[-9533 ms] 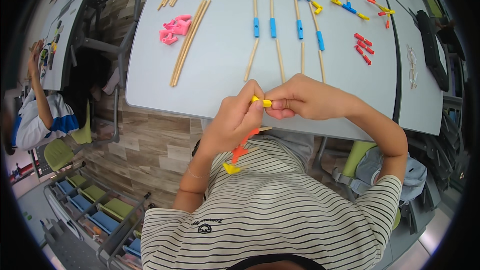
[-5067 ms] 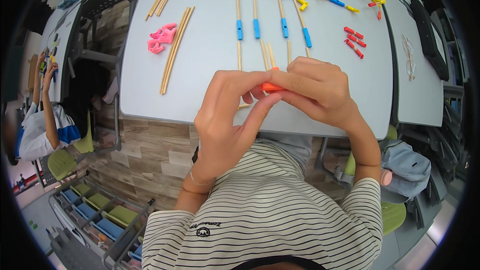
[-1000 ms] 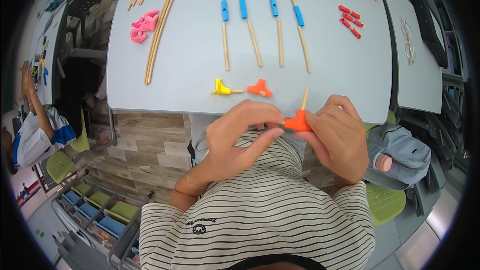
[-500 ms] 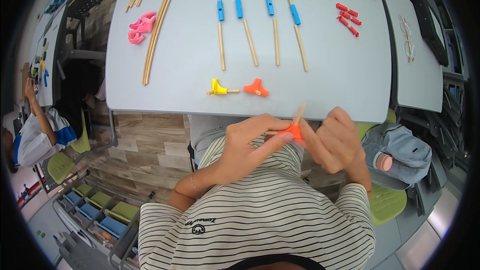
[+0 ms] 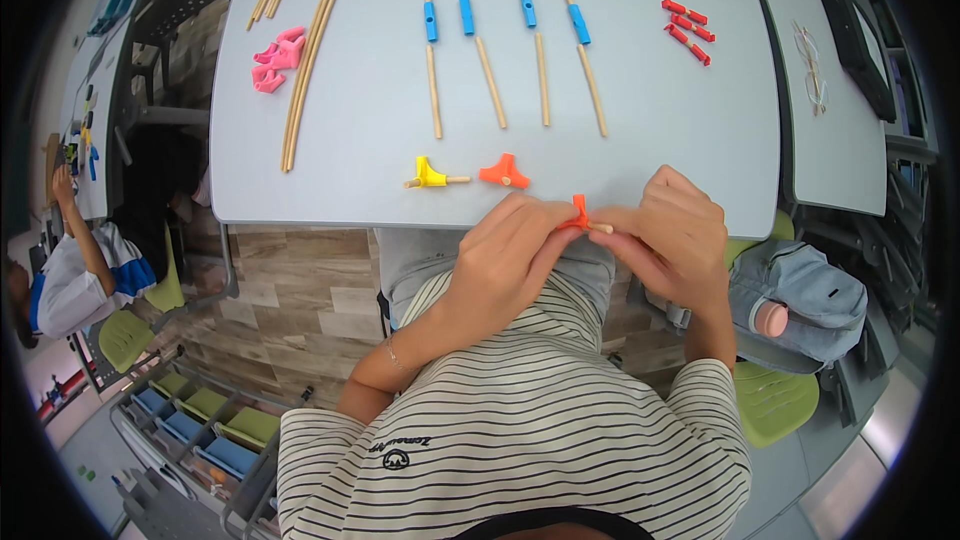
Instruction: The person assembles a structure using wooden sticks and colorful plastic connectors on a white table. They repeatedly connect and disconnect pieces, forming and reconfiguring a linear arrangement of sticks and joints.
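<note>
Just off the table's near edge, my left hand pinches an orange plastic connector between thumb and fingers. My right hand closes its thumb and fingertips on a short wooden stick that joins the connector. Fingertips hide part of this joint. On the table beyond my left hand lie another orange connector and a yellow connector with stick pieces in it. Farther off, several wooden sticks lie below sticks fitted with blue connectors.
Pink connectors and long sticks lie at the table's left. Red connectors lie at its right, with glasses on the adjoining table. A backpack rests on a green chair to my right. Another person sits at far left.
Both hands have moved up toward the table edge with the orange connector, which is now turned differently. My right hand has come round to grip the stick at its right side.
</note>
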The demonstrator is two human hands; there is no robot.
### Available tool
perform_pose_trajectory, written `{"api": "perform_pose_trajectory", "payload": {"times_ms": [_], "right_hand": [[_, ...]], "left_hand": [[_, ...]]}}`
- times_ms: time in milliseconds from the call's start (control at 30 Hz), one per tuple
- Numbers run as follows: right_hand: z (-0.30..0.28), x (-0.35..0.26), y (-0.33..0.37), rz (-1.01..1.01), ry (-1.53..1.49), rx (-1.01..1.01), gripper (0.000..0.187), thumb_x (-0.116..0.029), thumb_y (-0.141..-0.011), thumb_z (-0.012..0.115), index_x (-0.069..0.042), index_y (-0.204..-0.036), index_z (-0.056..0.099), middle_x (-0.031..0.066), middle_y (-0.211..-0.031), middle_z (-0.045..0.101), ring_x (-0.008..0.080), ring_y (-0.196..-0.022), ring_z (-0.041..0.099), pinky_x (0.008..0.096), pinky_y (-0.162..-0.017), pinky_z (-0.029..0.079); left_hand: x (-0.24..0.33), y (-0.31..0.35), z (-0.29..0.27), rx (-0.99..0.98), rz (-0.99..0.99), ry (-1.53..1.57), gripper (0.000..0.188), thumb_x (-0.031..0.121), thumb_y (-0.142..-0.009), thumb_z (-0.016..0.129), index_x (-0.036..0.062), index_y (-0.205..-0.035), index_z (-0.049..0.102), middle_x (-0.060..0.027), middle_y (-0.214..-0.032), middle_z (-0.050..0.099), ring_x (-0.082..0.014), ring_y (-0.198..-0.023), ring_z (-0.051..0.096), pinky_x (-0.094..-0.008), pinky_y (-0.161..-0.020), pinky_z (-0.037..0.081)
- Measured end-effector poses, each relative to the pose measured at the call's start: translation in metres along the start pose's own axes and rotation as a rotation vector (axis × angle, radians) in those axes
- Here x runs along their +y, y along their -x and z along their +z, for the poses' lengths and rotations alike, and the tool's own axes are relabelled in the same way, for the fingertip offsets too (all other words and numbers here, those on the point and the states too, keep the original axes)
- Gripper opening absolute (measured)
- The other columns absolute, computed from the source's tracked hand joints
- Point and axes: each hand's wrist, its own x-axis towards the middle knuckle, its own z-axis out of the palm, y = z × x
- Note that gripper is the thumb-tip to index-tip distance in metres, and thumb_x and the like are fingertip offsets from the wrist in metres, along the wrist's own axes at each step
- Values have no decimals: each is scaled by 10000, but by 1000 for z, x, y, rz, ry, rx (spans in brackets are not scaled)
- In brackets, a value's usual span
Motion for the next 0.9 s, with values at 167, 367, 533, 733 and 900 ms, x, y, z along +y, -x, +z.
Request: {"api": "perform_pose_trajectory", "payload": {"times_ms": [167,367,533,733,900], "right_hand": [[4,7,-8,82,156,23,149,-102,-769,817,-54,-881,731,18,-630,579,179,-536,481,313,-554,368],[22,21,-12,17,158,42,134,-85,-782,806,-57,-893,735,19,-635,602,175,-532,494,308,-554,361],[21,16,-16,24,153,9,142,-93,-773,814,-57,-882,730,14,-625,596,176,-526,488,313,-549,358],[16,19,-16,21,157,-29,163,-124,-766,825,-66,-887,732,7,-614,584,169,-519,473,311,-547,355],[11,15,-20,79,153,-72,229,-201,-748,848,-86,-918,747,-15,-602,574,154,-515,459,302,-553,357]], "left_hand": [[-3,1,0,152,98,-254,313,-59,-784,781,-1,-1076,685,-97,-987,718,-265,-836,664,-337,-710,545],[-7,23,-26,202,134,-343,386,-83,-776,784,-13,-1140,676,-109,-968,713,-217,-816,666,-300,-667,532],[-6,13,-27,221,-133,-270,295,-57,-849,750,-13,-1134,692,-79,-849,707,-108,-653,632,-222,-571,502],[-16,0,-15,242,-57,-279,199,-22,-898,717,-14,-1095,690,-59,-796,703,-87,-574,631,-213,-519,506],[-20,-2,-15,244,-55,-307,162,-8,-907,712,-8,-1067,690,-60,-803,707,-84,-572,643,-213,-488,501]]}}
